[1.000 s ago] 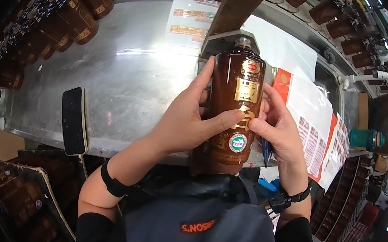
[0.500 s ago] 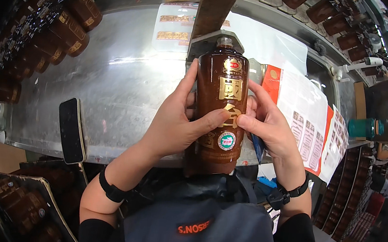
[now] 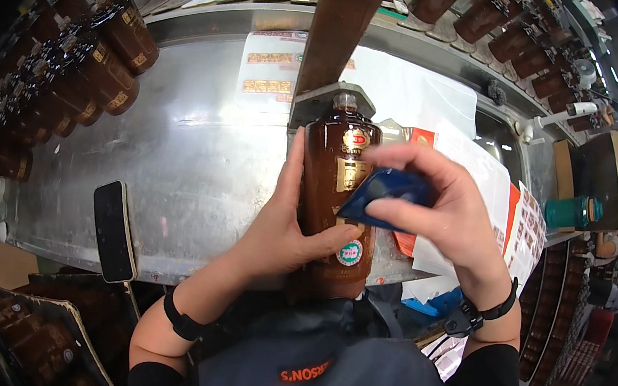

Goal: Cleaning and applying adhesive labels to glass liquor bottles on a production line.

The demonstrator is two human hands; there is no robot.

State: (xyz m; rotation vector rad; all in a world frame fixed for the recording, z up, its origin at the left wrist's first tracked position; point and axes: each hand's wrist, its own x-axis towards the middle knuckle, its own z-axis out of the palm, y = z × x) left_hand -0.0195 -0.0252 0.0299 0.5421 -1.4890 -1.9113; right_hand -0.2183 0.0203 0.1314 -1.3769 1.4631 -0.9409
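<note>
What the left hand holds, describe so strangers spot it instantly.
Start at the grey metal bench, then the broad brown post. Just below it in view is a glossy, gold-lettered brown bottle. Unlike the surrounding brown bottles, it has the bare left hand around it.

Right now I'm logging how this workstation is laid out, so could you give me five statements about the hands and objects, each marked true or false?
1. The left grip holds the brown bottle. True.
2. The smartphone is left of the brown bottle. True.
3. The right grip is empty. False: the right grip holds a dark-blue flat piece.
4. The teal container is left of the smartphone. False: the teal container is right of the brown bottle.
5. A round green-and-white sticker is on the brown bottle. True.
</note>
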